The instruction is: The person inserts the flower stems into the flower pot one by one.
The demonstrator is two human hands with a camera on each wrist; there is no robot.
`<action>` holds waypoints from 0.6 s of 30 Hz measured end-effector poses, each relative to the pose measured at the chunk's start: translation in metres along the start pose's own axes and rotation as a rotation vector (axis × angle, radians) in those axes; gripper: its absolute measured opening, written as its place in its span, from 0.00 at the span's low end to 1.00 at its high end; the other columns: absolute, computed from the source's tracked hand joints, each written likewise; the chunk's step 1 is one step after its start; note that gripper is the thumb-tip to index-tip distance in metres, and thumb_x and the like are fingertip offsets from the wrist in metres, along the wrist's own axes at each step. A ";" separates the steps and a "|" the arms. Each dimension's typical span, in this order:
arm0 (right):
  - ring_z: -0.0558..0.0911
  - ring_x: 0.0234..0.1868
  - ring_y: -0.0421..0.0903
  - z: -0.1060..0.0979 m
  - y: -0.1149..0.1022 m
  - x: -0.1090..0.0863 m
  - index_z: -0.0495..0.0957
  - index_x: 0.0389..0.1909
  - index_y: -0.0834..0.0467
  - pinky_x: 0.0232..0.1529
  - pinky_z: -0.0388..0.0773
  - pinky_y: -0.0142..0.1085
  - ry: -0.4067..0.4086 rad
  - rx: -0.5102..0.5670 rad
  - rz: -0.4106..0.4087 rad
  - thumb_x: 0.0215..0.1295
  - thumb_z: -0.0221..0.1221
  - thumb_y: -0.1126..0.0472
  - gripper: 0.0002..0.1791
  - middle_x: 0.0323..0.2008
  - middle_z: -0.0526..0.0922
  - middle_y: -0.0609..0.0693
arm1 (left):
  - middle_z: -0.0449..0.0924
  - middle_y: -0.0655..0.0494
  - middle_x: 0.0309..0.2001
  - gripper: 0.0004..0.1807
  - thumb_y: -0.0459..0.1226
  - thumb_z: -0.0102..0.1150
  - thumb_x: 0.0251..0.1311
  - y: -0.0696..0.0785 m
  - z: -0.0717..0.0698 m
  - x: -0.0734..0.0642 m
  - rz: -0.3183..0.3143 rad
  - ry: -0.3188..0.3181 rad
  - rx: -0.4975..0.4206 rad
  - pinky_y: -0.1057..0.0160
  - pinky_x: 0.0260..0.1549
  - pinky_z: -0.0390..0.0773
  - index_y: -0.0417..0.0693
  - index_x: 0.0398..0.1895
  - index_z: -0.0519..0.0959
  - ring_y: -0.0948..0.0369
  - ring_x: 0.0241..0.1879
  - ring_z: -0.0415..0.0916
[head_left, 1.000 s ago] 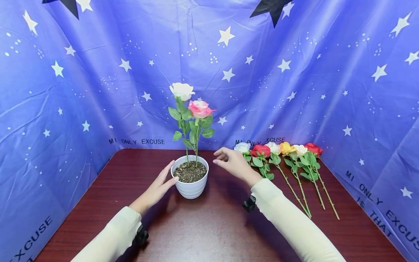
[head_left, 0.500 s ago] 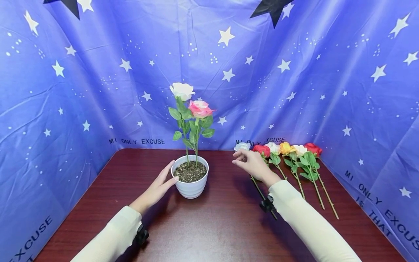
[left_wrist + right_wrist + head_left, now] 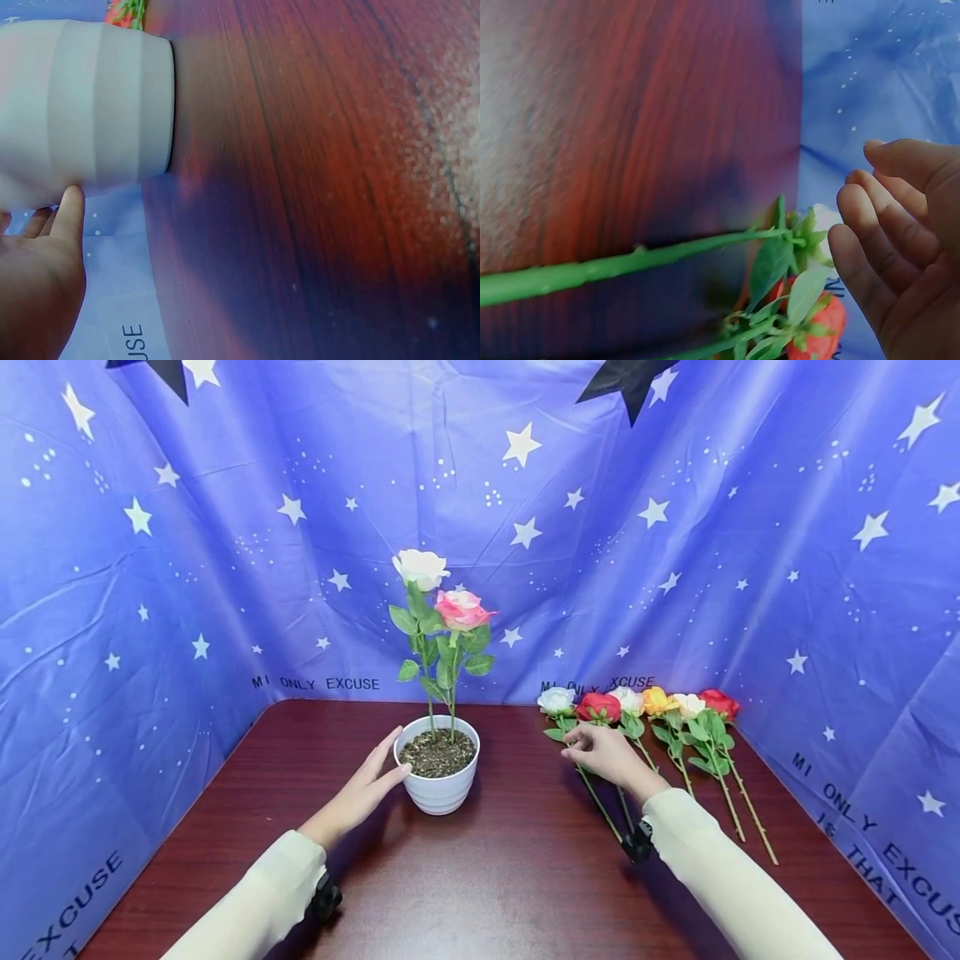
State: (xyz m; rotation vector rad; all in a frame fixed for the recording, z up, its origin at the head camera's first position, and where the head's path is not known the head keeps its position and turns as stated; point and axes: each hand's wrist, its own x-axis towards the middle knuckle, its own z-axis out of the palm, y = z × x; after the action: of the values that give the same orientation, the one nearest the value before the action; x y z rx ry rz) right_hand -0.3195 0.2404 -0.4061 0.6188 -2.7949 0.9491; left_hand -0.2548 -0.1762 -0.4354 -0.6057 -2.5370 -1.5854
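My left hand [image 3: 362,792] rests against the left side of the white ribbed pot [image 3: 441,795], its fingers fairly straight and its thumb near the rim. The left wrist view shows a digit touching the pot wall [image 3: 97,105]. Upright in the soil [image 3: 427,758] stand a white rose [image 3: 422,568] and a pink rose [image 3: 463,610]. Over the leftmost lying white rose [image 3: 557,701] hovers my right hand [image 3: 611,756], loosely curled. In the right wrist view that hand [image 3: 900,232] holds nothing, and the green stem [image 3: 630,261] lies apart from its fingers.
Right of the white rose lie several more roses, among them a red rose [image 3: 598,707], a yellow rose [image 3: 657,700] and another red rose [image 3: 717,702]. The dark red wooden table [image 3: 465,893] ends at a blue star-printed cloth [image 3: 300,568] behind and at both sides.
My right hand has moved right and slightly toward me, from beside the pot to over the leftmost lying white rose's stem. The left hand stays at the pot.
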 end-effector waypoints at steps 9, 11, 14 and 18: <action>0.83 0.32 0.43 0.007 0.020 -0.008 0.83 0.44 0.63 0.37 0.79 0.41 -0.034 -0.009 0.061 0.63 0.68 0.60 0.13 0.30 0.86 0.46 | 0.45 0.45 0.79 0.39 0.45 0.52 0.74 -0.001 0.000 0.000 0.004 0.002 0.007 0.40 0.71 0.42 0.47 0.81 0.48 0.49 0.77 0.39; 0.83 0.33 0.43 0.008 0.023 -0.010 0.83 0.44 0.63 0.38 0.79 0.41 -0.037 -0.009 0.074 0.62 0.68 0.61 0.12 0.30 0.86 0.46 | 0.45 0.45 0.79 0.39 0.45 0.52 0.74 -0.001 0.001 0.000 0.006 0.003 0.009 0.40 0.71 0.42 0.46 0.81 0.48 0.48 0.77 0.40; 0.83 0.34 0.44 0.009 0.027 -0.013 0.83 0.44 0.62 0.38 0.78 0.40 -0.041 -0.008 0.097 0.63 0.67 0.62 0.11 0.31 0.86 0.46 | 0.45 0.45 0.79 0.39 0.46 0.52 0.74 0.000 0.001 0.000 0.005 0.003 0.006 0.39 0.71 0.42 0.47 0.81 0.48 0.48 0.77 0.39; 0.84 0.35 0.44 0.009 0.030 -0.016 0.83 0.46 0.63 0.38 0.78 0.40 -0.060 0.009 0.134 0.64 0.65 0.63 0.12 0.32 0.86 0.46 | 0.45 0.45 0.79 0.39 0.46 0.52 0.74 0.000 0.001 0.000 0.003 0.004 0.001 0.39 0.71 0.42 0.47 0.81 0.49 0.48 0.77 0.40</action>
State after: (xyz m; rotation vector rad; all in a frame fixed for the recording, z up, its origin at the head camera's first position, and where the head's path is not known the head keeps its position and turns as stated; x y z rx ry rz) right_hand -0.3172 0.2617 -0.4342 0.4735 -2.9187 0.9836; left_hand -0.2545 -0.1753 -0.4358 -0.6058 -2.5328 -1.5829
